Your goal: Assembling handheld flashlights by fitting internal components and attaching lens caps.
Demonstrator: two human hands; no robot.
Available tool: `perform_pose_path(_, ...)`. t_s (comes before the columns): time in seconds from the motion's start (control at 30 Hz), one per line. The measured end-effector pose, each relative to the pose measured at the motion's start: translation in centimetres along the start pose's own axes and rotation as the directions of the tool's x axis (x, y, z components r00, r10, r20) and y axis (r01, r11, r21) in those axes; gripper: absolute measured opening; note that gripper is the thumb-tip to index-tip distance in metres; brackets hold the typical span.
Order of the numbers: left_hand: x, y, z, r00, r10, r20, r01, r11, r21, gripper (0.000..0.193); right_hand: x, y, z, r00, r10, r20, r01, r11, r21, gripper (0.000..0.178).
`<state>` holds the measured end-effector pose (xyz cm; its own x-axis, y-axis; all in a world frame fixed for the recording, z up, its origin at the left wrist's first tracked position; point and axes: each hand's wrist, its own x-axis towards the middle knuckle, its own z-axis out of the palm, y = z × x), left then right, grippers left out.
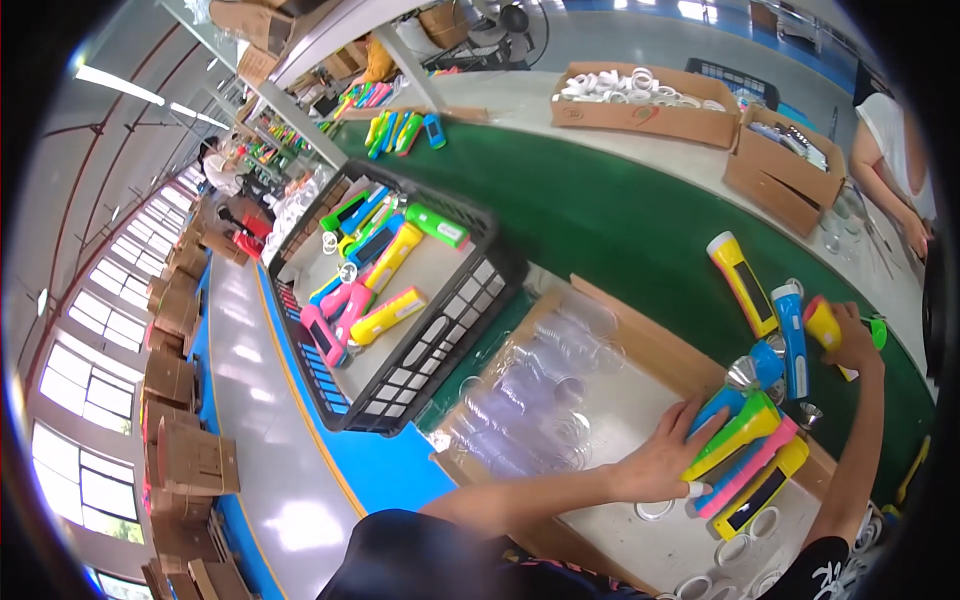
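Observation:
My left hand (660,458) is closed against a row of flashlights above the cardboard tray: a blue one, a green and yellow one (735,437), a pink one (752,468) and a yellow one with a dark panel (765,490). A white covering shows on one fingertip. Over the green belt, my right hand (855,345) grips a yellow flashlight with a pink end (822,325), its far part hidden by the fingers. Beside it lie a blue flashlight (792,340) and a yellow one (742,283). Shiny reflector cups (742,372) sit nearby.
The cardboard tray (640,340) holds clear plastic discs (530,390) and white rings (733,550). A black crate (440,350) of colourful flashlights stands to the left. Across the green belt (580,220) are a box of white rings (640,115), another carton (775,190) and a co-worker's arm (890,190).

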<state>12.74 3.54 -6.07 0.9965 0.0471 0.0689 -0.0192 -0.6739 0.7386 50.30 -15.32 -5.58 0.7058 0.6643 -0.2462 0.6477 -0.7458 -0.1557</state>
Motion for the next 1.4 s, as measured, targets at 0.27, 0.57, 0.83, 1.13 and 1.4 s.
perform_pose_path(0.27, 0.5, -0.6, 0.3, 1.000, -0.006, -0.011, 0.006, 1.000, 0.009, 0.100, -7.2, 0.2, 2.6, 0.911, 0.260, -0.319, -0.004, 0.780, 0.625, 0.061)
perform_pose_path(0.57, 0.5, -0.5, 1.4, 0.990, 0.051, -0.128, -0.037, 0.994, 0.103, 0.098, -27.2, -6.0, 5.0, 0.933, 0.173, -0.314, 0.003, 0.872, 0.490, 0.061)
perform_pose_path(0.83, -3.6, 1.0, -2.8, 0.918, 0.368, -0.152, -0.330, 0.916, 0.227, 0.076, -31.7, -17.9, 7.7, 0.748, 0.315, -0.584, -0.320, 0.942, 0.098, 0.060)
perform_pose_path(1.13, -7.9, -0.3, -1.4, 0.751, 0.556, 0.357, -0.640, 0.746, 0.185, 0.015, -33.9, -23.4, 10.8, 0.910, 0.120, -0.398, 0.008, 0.952, 0.305, 0.020)
perform_pose_path(1.4, -8.9, -0.5, -4.7, 0.721, 0.561, 0.408, -0.621, 0.783, 0.021, 0.041, -33.0, -24.9, 10.3, 0.929, -0.027, -0.368, 0.158, 0.930, 0.331, 0.029)
